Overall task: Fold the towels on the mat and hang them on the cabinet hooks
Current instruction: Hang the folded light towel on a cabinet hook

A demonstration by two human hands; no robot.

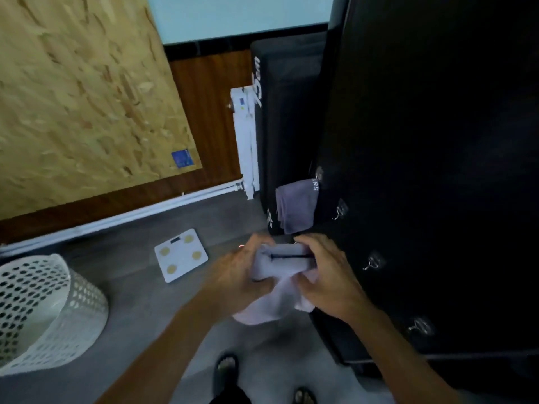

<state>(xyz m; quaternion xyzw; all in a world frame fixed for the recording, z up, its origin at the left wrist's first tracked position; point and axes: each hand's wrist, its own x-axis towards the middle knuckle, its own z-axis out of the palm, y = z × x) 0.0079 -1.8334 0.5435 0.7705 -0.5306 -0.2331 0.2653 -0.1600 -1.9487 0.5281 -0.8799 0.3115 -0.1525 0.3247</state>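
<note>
Two hands (287,275), soft crumpled towel (274,298)

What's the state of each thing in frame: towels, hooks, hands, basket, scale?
White towel: folded, held by both hands in front of the cabinet, not yet hung.
Grey towel: hanging on the cabinet's far hook.
Empty hooks: three visible, bare.
Left hand: grips the white towel.
Right hand: grips the white towel's top edge.
Laundry basket: upright on the floor, looks empty.
Scale: flat on the floor.
</note>
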